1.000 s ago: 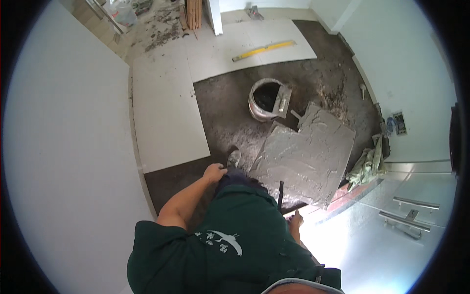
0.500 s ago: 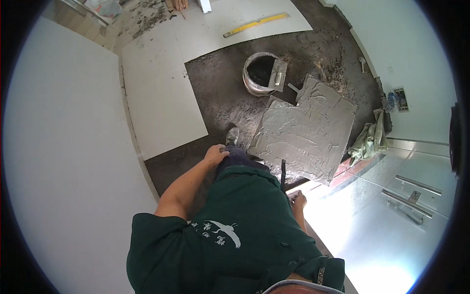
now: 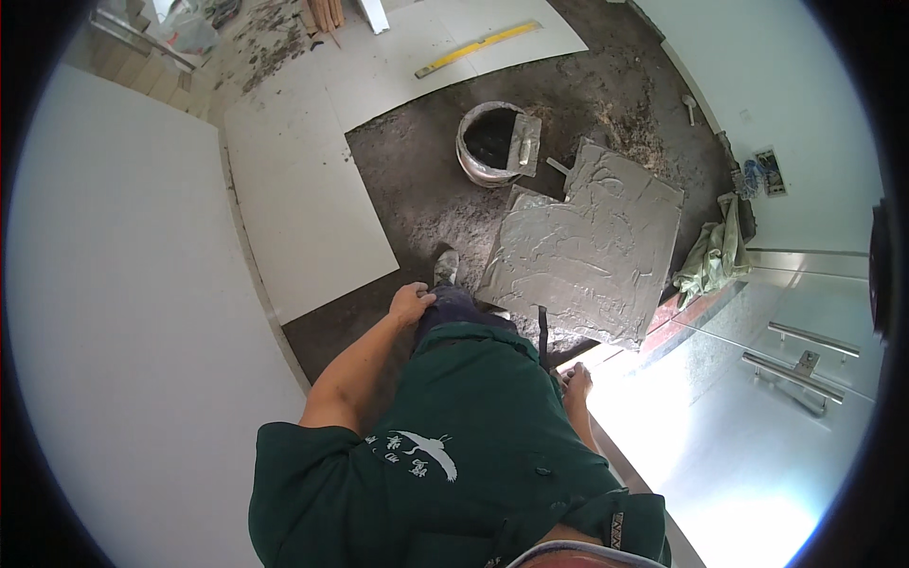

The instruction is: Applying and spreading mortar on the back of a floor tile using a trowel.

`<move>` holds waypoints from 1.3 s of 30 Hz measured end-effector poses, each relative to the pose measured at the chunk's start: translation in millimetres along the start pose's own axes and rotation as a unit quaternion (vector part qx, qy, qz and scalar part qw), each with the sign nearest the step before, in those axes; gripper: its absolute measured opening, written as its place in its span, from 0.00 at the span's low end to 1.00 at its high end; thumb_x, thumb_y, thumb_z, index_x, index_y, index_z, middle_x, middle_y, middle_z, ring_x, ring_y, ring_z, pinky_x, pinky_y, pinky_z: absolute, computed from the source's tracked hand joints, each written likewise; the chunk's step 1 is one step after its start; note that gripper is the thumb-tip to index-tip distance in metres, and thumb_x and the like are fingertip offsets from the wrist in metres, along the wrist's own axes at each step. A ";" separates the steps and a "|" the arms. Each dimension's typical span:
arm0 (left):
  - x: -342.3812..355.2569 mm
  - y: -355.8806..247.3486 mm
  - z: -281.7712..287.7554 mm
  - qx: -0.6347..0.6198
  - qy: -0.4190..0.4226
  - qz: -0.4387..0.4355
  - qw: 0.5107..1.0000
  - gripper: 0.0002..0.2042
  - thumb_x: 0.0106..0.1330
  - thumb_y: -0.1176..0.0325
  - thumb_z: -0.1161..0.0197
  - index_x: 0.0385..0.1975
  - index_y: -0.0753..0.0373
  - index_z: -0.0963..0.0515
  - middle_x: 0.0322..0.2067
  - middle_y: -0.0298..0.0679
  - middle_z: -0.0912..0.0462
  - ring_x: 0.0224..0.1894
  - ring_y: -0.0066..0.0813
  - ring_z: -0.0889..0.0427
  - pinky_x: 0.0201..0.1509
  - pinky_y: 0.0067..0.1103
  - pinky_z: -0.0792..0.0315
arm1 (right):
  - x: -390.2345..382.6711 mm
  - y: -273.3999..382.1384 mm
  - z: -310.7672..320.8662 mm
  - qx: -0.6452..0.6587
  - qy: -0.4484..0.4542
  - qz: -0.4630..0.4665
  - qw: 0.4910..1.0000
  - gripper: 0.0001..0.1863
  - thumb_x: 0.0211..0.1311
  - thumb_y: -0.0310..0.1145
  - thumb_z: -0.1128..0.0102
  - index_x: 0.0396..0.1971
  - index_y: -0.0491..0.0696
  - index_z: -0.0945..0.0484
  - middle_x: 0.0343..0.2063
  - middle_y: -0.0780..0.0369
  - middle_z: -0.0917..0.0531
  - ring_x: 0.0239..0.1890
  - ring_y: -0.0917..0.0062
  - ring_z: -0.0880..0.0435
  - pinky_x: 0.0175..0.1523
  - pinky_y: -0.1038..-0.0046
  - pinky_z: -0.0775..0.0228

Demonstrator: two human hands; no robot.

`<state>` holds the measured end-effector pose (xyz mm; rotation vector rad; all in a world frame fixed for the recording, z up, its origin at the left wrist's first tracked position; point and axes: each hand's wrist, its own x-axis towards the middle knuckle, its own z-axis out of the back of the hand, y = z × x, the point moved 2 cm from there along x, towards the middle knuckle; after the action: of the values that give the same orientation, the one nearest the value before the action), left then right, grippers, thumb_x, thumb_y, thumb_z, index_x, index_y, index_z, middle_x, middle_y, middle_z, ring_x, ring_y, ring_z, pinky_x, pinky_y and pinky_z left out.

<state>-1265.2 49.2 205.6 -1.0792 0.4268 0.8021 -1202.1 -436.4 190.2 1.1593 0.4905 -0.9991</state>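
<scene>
My left hand (image 3: pixel 411 304) rests against my dark trouser leg (image 3: pixel 449 310), its fingers lying loosely over the cloth. Down by my right side, my right hand (image 3: pixel 577 381) is closed with the fingers bent inward; what it holds, if anything, is too small to make out. A dark strap (image 3: pixel 543 333) hangs from my waist close to that hand. Ahead of my legs lies a large tile (image 3: pixel 592 246) with its upper face spread with wet grey mortar, one corner notched out. Beyond it stands a bucket (image 3: pixel 469 168) of dark mix, a flat trowel (image 3: pixel 524 147) lying across its rim.
White tiles (image 3: pixel 341 222) are laid along the left and far side, with a yellow spirit level (image 3: pixel 478 50) on them. A crumpled greenish sack (image 3: pixel 712 254) lies beside the right wall. A mallet (image 3: pixel 689 108) stands near that wall. Glass doors with metal handles (image 3: pixel 795 374) are at right.
The view has shifted slightly, so the floor, bucket and level appear a little farther left. Both hands keep nearly the same places at my leg and side.
</scene>
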 end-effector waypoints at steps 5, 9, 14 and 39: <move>14.0 19.3 -8.3 -0.028 -0.010 -0.006 1.000 0.24 0.62 0.64 0.33 0.55 0.71 0.25 0.47 0.52 0.16 0.50 0.39 0.16 0.55 0.28 0.24 | -0.7 4.4 -2.0 0.011 0.000 0.008 1.000 0.14 0.67 0.44 0.43 0.36 0.48 0.26 0.25 0.65 0.26 0.21 0.80 0.27 0.23 0.76 0.34; 12.0 12.8 -6.2 0.007 -0.010 -0.031 0.999 0.23 0.62 0.65 0.33 0.54 0.71 0.24 0.46 0.50 0.15 0.48 0.37 0.15 0.53 0.27 0.24 | 1.5 7.0 -3.0 0.058 -0.015 0.005 0.998 0.14 0.67 0.41 0.40 0.36 0.44 0.24 0.21 0.65 0.24 0.20 0.82 0.27 0.21 0.76 0.32; 11.4 16.3 -1.8 -0.002 -0.004 0.015 1.000 0.24 0.61 0.63 0.33 0.54 0.71 0.23 0.48 0.54 0.16 0.52 0.40 0.16 0.58 0.28 0.26 | -5.4 11.0 -2.8 0.060 -0.045 0.011 0.997 0.15 0.66 0.40 0.39 0.40 0.42 0.23 0.22 0.65 0.25 0.19 0.82 0.28 0.20 0.76 0.33; 73.7 46.5 17.2 0.049 0.009 -0.034 0.998 0.23 0.63 0.59 0.35 0.50 0.72 0.21 0.46 0.54 0.16 0.52 0.48 0.17 0.58 0.32 0.27 | -33.0 -12.0 -15.6 0.115 -0.079 -0.002 0.990 0.15 0.65 0.39 0.37 0.40 0.41 0.22 0.22 0.65 0.25 0.18 0.81 0.27 0.18 0.76 0.33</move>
<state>-1253.5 102.7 135.7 -1.0060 0.4371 0.7043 -1226.4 -409.8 203.6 1.2710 0.2563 -1.1627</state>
